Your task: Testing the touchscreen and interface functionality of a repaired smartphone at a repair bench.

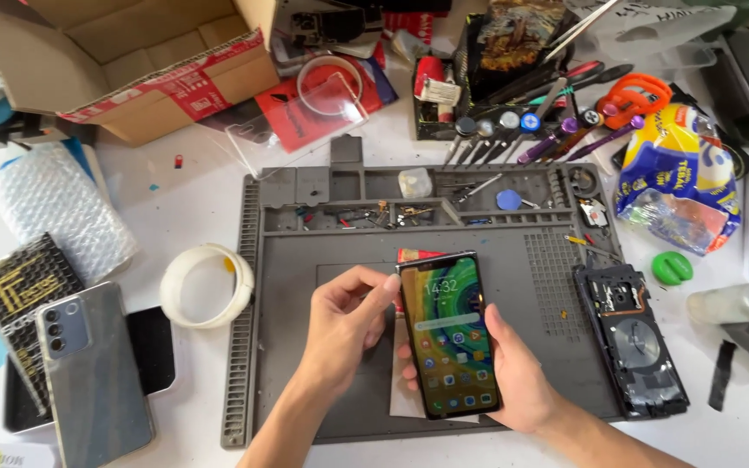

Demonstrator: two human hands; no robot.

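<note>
A glossy black smartphone [450, 334] with a lit screen of coloured icons is sitting at lower centre of the frame, above a grey ribbed rubber work mat [530, 286] with small tray pockets along its top edge. The mat is lying on a cluttered white table [184, 212]; a translucent tape ring [207, 285] is resting to its left, and an opened dark phone back [631, 338] at its right edge. The right hand [513, 373] is cradling the phone from beneath, fingers curled around its edges. The left hand [344, 325] is reaching in from lower left, its thumb and bent fingers touching the phone's upper left corner.
</note>
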